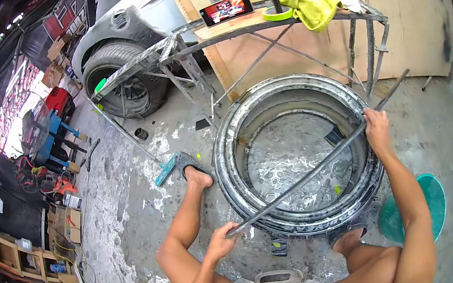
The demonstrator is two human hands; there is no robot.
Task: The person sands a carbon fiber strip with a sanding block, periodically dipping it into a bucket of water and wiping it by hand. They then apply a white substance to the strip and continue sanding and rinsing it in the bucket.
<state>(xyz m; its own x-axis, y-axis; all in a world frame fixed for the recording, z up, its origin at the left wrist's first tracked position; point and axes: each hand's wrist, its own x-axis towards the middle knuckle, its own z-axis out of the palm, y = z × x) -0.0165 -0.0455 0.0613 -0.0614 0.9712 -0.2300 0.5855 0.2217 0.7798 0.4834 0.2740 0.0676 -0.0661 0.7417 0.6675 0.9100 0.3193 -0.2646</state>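
A long grey metal bar [301,184] lies slantwise across a large tire [230,142] that rests flat on the floor. Wrapped round the bar's lower end is my left hand [221,243], just outside the tire's near rim. My right hand [375,129] grips the bar further up, over the tire's right rim, and the bar's far end sticks out beyond it. Inside the ring the wet, whitish floor shows, with a small dark block [334,135] at the upper right.
Behind the tire stands a metal trestle [371,52] bearing a phone [226,10], green tape [277,13] and a yellow cloth [311,6]. A teal bucket [429,208] is at right, a squeegee [165,172] near my left foot, a car wheel [126,79] at upper left.
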